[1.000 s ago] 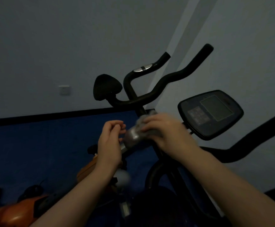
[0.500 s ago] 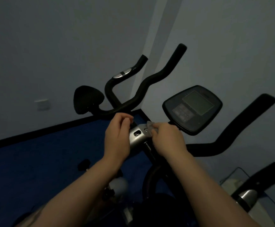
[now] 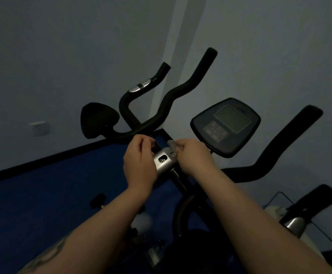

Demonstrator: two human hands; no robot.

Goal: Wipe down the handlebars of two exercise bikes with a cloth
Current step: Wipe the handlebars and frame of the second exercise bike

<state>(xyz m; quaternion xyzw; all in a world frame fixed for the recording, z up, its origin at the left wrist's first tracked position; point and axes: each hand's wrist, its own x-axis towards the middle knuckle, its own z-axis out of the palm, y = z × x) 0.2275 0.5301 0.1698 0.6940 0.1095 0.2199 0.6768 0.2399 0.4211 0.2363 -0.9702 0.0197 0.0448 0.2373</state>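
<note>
My two bare forearms reach up from the near edge toward the silver clamp [image 3: 164, 161] at the middle of the bike. My left hand [image 3: 139, 161] sits just left of that clamp, its grip curled in, fingers bent toward the thumb; in this dim light I cannot tell whether it pinches anything. My right hand [image 3: 194, 156] is closed on the cloth [image 3: 172, 144], a pale scrap poking out at the fingertips against the clamp's far right corner. Beyond, the black handlebars [image 3: 173, 95] rise to the far wall. The console [image 3: 225, 126] sits right of them.
</note>
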